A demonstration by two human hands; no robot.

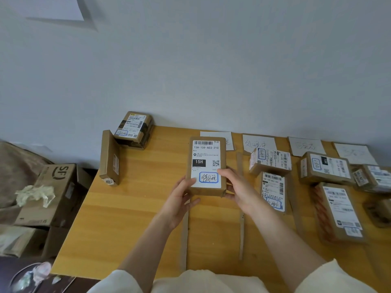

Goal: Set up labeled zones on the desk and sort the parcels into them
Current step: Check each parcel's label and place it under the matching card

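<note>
Wooden bench (131, 208) against pale wall. Left hand (179, 199) and right hand (237, 187) both grasp a labelled parcel (206, 163) above the leftmost zone, its paper sign (229, 142) half hidden. Risk: misreading the handwritten mark sends it to the wrong zone.

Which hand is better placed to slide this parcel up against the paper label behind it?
Probably the right hand: its fingers curl over the parcel, while the left hand only supports the near corner. The label lies behind.
</note>
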